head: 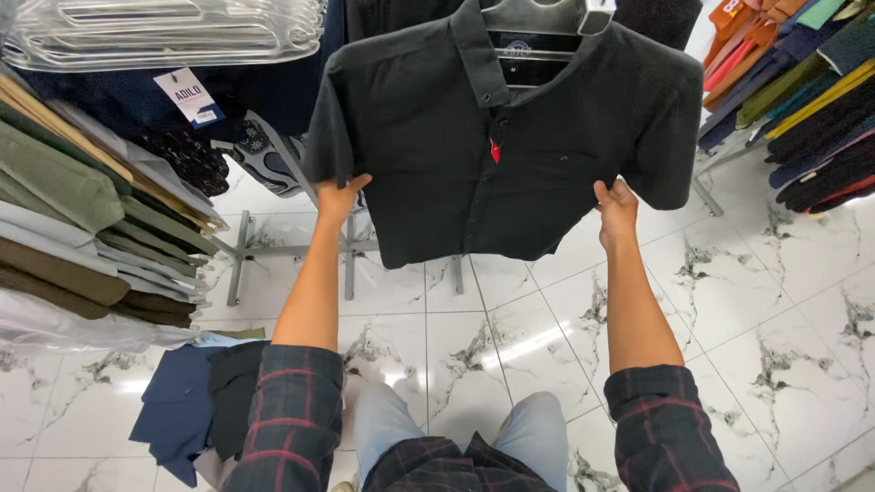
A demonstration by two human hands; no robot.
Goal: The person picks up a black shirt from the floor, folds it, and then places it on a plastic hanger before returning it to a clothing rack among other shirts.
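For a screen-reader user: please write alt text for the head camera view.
Both hands, left hand and right hand, grip the sides of a black short-sleeved shirt on a hanger, above a white marble-tiled floor.

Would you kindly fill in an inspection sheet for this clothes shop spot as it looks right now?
Surface: white marbled floor tiles, glossy.
Job's things: black shirt on a clear hanger, held spread by both sides.
Clutter: dark folded clothes lying on the floor.
Grippers: left hand and right hand each pinch a shirt side.
Cables: nothing seen.
Surroundings: stacked shirts at left, coloured stacks at right, metal rack legs, spare hangers.
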